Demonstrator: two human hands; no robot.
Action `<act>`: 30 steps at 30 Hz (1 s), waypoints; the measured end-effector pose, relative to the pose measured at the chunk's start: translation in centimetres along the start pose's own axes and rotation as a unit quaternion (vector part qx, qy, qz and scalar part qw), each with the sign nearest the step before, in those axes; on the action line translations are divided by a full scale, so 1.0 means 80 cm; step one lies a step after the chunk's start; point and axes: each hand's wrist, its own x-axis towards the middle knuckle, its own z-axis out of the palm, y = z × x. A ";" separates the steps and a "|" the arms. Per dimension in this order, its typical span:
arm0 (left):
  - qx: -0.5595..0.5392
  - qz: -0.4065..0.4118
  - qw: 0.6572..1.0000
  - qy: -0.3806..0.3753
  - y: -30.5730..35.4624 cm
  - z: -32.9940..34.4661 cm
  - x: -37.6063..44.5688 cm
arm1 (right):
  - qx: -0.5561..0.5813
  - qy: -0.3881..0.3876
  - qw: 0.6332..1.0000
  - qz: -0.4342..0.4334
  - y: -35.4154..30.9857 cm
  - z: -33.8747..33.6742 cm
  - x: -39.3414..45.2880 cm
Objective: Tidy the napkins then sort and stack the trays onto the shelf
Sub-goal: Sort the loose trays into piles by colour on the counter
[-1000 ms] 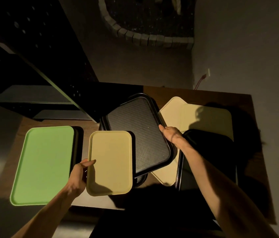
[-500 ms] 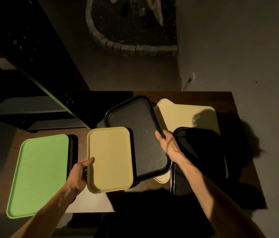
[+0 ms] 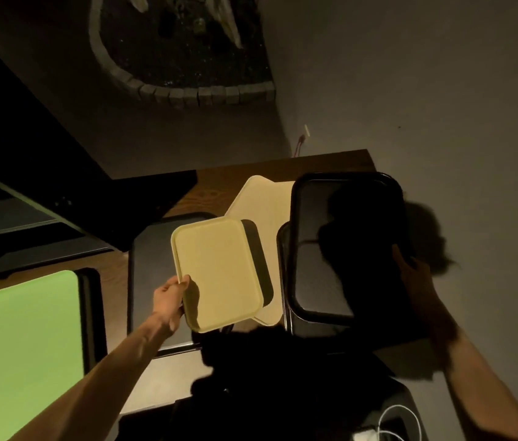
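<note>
Left hand (image 3: 168,300) grips yellow tray (image 3: 219,275); right hand (image 3: 416,275) grips black tray (image 3: 318,249); both trays bare.

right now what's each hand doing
Left hand: grips the small yellow tray by its edge.
Right hand: grips the black tray by its right edge.

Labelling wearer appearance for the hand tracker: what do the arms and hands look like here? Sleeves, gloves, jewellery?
Both forearms are bare up to the frame edge, with no sleeve in view. The left hand shows no glove, ring or watch, and its wrist is plain. The right hand also looks ungloved, but it sits in deep shadow, so small items like a ring cannot be ruled out. No cables or markings on either arm.
</note>
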 end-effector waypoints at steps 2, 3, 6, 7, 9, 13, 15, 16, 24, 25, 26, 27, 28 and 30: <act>0.006 0.000 1.000 0.008 -0.003 0.024 0.008 | 0.027 0.018 0.999 0.019 0.020 -0.025 -0.008; 0.009 0.001 1.000 0.010 -0.005 0.036 0.012 | 0.040 0.026 0.998 0.029 0.033 -0.032 -0.011; 0.022 0.002 1.000 0.012 -0.009 0.069 0.022 | 0.099 0.038 0.992 0.063 0.062 -0.046 -0.022; 0.027 0.000 1.000 0.016 -0.010 0.076 0.025 | 0.120 0.041 0.990 0.067 0.069 -0.048 -0.025; 0.056 -0.003 0.998 0.029 -0.014 0.090 0.033 | 0.118 0.040 0.989 0.074 0.084 -0.056 -0.028; 0.174 0.032 0.982 0.071 -0.007 0.109 0.036 | 0.081 0.062 0.990 0.096 0.104 -0.070 -0.027; 0.228 0.061 0.969 0.077 -0.003 0.117 0.033 | 0.056 0.061 0.993 0.085 0.122 -0.077 -0.017; 0.257 0.071 0.961 0.074 0.000 0.119 0.029 | 0.045 0.059 0.995 0.071 0.115 -0.074 -0.020; 0.344 0.181 0.921 0.009 0.023 0.138 -0.021 | 0.066 0.007 0.995 0.073 0.021 -0.003 -0.049; 0.332 0.188 0.924 -0.014 0.027 0.144 -0.033 | 0.079 -0.008 0.994 0.079 0.023 0.005 -0.041; 0.316 0.191 0.929 -0.040 0.033 0.150 -0.047 | 0.081 -0.019 0.993 0.077 0.023 0.014 -0.035; 0.267 0.151 0.948 -0.088 0.039 0.156 -0.058 | 0.085 -0.026 0.993 0.075 0.025 0.023 -0.027; 0.196 0.070 0.964 -0.166 0.045 0.162 -0.070 | 0.073 -0.033 0.994 0.075 0.026 0.032 -0.021; 0.068 -0.063 0.951 -0.296 0.049 0.166 -0.082 | 0.043 -0.053 0.995 0.079 0.032 0.050 -0.004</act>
